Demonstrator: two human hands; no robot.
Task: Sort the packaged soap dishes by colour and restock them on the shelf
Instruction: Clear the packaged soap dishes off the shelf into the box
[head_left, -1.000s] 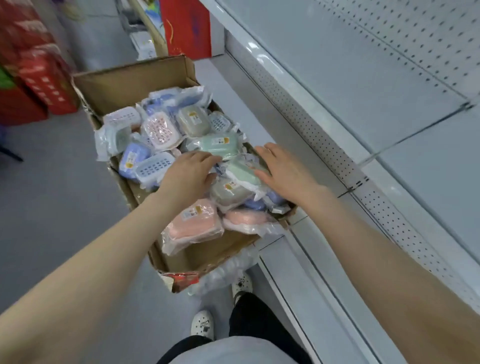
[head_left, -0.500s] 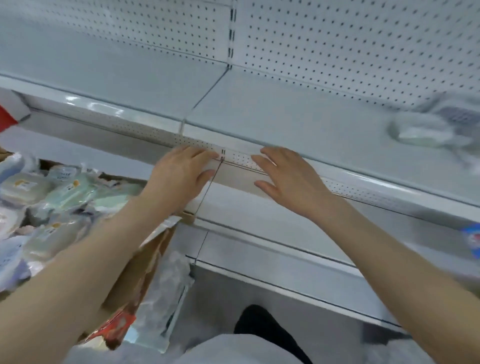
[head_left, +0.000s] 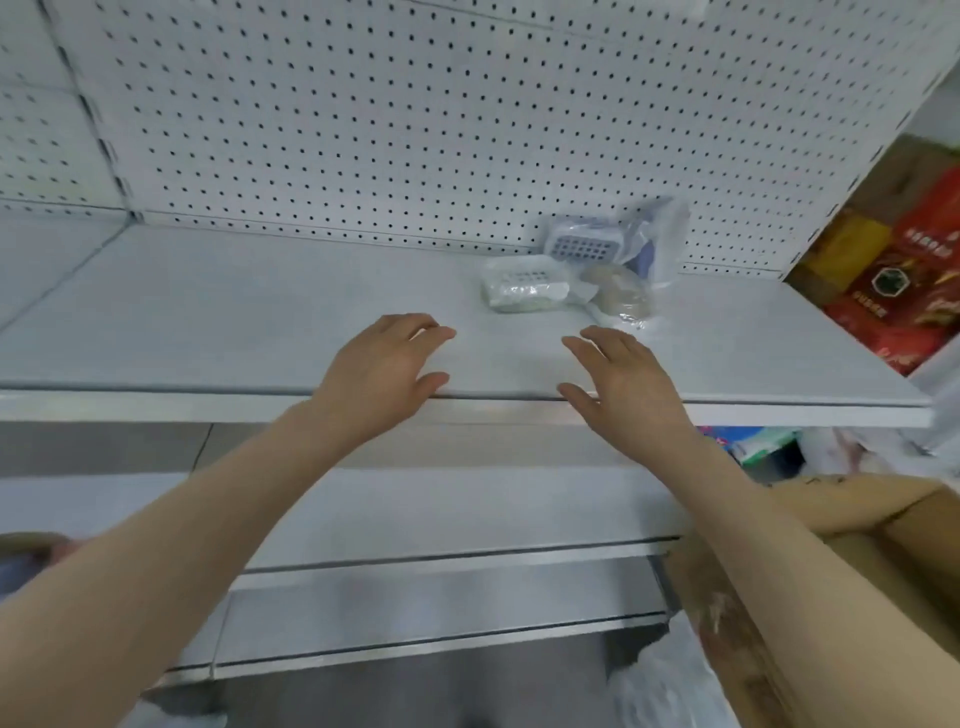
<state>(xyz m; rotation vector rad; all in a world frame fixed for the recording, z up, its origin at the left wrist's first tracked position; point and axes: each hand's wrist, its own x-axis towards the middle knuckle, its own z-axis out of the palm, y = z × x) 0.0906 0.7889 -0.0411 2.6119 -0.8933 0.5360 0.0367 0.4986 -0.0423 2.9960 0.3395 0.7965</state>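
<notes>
The view has swung up from the box to the white shelf (head_left: 260, 312). Left hand (head_left: 379, 374) and right hand (head_left: 623, 389) hover open, empty — three plastic-wrapped soap dishes (head_left: 524, 286) sit clustered near the pegboard (head_left: 363, 104): white, beige, blue-grey.

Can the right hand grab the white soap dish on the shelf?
Probably yes. The right hand is open and empty at the shelf edge, with only bare shelf between it and the white soap dish.
</notes>
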